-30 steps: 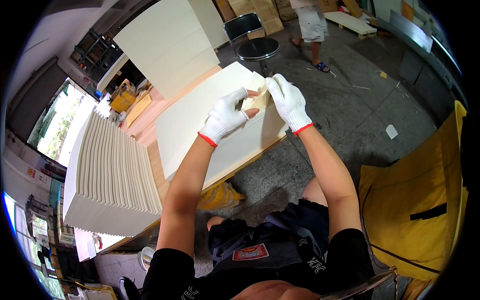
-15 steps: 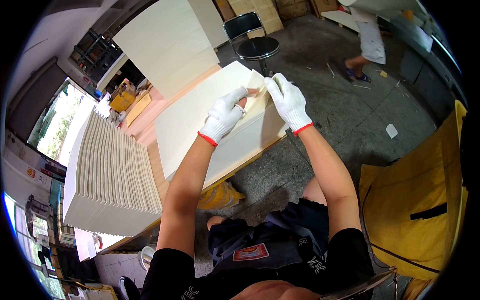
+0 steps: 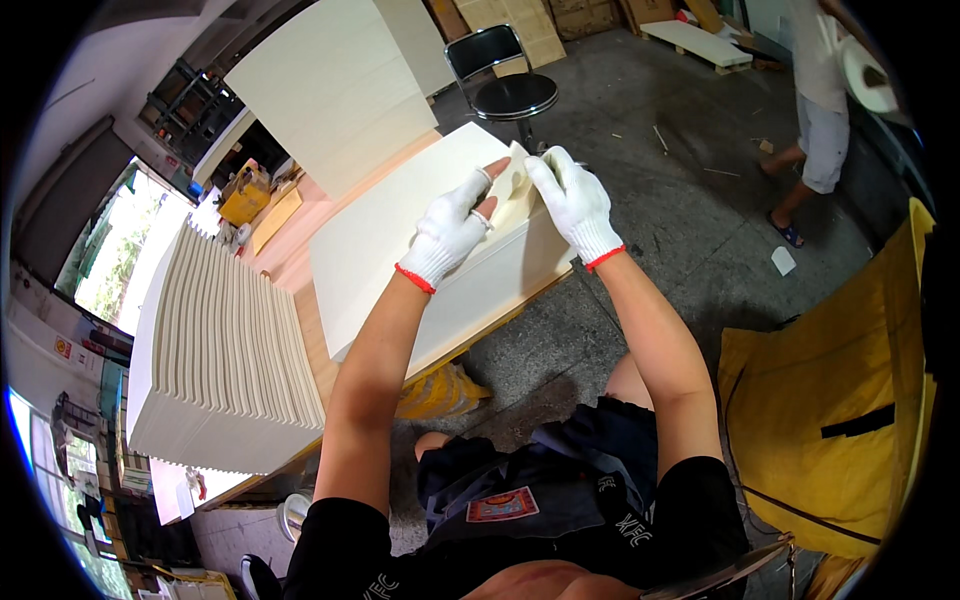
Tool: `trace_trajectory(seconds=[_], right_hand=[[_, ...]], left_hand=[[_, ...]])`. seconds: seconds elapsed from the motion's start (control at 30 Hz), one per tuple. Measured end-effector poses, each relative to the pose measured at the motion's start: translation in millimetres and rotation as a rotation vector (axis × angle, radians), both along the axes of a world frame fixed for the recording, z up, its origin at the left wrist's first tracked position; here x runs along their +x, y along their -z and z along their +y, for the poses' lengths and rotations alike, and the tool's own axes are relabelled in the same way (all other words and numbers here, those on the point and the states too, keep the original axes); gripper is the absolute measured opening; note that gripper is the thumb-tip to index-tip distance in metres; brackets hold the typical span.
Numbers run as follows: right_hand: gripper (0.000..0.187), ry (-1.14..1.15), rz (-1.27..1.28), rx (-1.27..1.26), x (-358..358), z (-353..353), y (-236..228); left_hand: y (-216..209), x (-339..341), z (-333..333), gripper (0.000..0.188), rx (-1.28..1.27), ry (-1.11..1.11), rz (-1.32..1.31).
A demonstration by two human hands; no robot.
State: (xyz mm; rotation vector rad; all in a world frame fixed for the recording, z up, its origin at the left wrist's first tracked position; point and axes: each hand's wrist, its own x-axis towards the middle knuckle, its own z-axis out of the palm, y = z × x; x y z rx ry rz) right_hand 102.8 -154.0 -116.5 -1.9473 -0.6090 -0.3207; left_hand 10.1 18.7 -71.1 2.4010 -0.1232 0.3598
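A thick stack of cream paper sheets (image 3: pixel 390 215) lies on the table in front of me, its far right corner bent upward. My right hand (image 3: pixel 575 200), in a white knitted glove with a red cuff, is closed on that raised corner (image 3: pixel 513 195). On the corner's left side is my left hand (image 3: pixel 450 225), gloved the same way but with bare thumb and forefinger tips. Those two fingers are spread apart next to the curled sheets, and nothing is gripped between them. How many sheets are lifted, I cannot tell.
To the left stands a tall pile of paper in fanned layers (image 3: pixel 225 360). A large upright cream board stack (image 3: pixel 330 90) rises at the table's far end. Beyond the table is a black chair (image 3: pixel 513 95); a yellow cloth bin (image 3: pixel 810 430) stands right. Another person (image 3: pixel 822 140) is at the far right.
My left forefinger and thumb have spread apart, and the lifted corner has curled more. My right hand stays almost in place. The other person has walked to the right.
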Motion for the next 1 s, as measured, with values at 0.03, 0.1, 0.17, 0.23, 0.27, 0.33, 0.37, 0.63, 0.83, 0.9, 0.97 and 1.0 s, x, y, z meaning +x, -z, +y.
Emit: trace_trajectory(seconds=[0.03, 0.1, 0.17, 0.23, 0.27, 0.33, 0.37, 0.63, 0.83, 0.9, 0.97, 1.0], right_hand=[[0.049, 0.006, -0.012, -0.002, 0.6, 0.6, 0.4], [0.049, 0.018, -0.021, -0.003, 2.1, 1.2, 2.5], [0.048, 0.026, -0.016, 0.003, 3.2, 1.9, 4.0], [0.048, 0.035, -0.010, -0.009, 2.5, 2.4, 3.8], [0.047, 0.039, -0.008, -0.014, 2.3, 2.6, 3.4], [0.048, 0.041, -0.008, -0.014, 1.9, 2.3, 3.4], [0.048, 0.043, -0.008, -0.014, 1.9, 1.9, 3.3], [0.049, 0.008, 0.021, -0.006, 1.1, -0.3, 0.5], [0.047, 0.028, 0.008, 0.007, 0.6, 2.3, 2.4], [0.047, 0.030, 0.009, 0.007, 0.2, 2.3, 2.0], [0.047, 0.035, 0.007, 0.003, 0.2, 1.9, 2.0], [0.047, 0.036, 0.004, 0.008, 0.6, 1.6, 2.7]], left_hand=[[1.4, 1.0, 1.0, 0.028, -0.003, 0.012, -0.029], [0.0, 2.1, 0.3, 0.028, 0.013, 0.016, -0.005], [-4.5, 2.2, -0.2, 0.028, 0.056, -0.001, 0.096], [-2.2, 0.2, -2.3, 0.030, 0.149, -0.020, 0.052], [-1.7, -0.4, -3.3, 0.031, 0.196, -0.030, 0.029], [-2.4, 0.6, -4.3, 0.035, 0.174, -0.044, 0.040], [-3.2, 1.0, -5.0, 0.038, 0.163, -0.050, 0.045], [-8.5, -1.5, -7.8, 0.025, 0.000, -0.021, 0.079], [-5.5, -0.1, -6.1, 0.028, 0.209, -0.024, 0.062], [-6.6, -1.3, -7.9, 0.032, 0.219, -0.036, 0.057], [-5.2, 0.2, -6.7, 0.035, 0.190, -0.031, 0.044], [-4.9, 0.4, -6.8, 0.034, 0.191, -0.030, 0.045]])
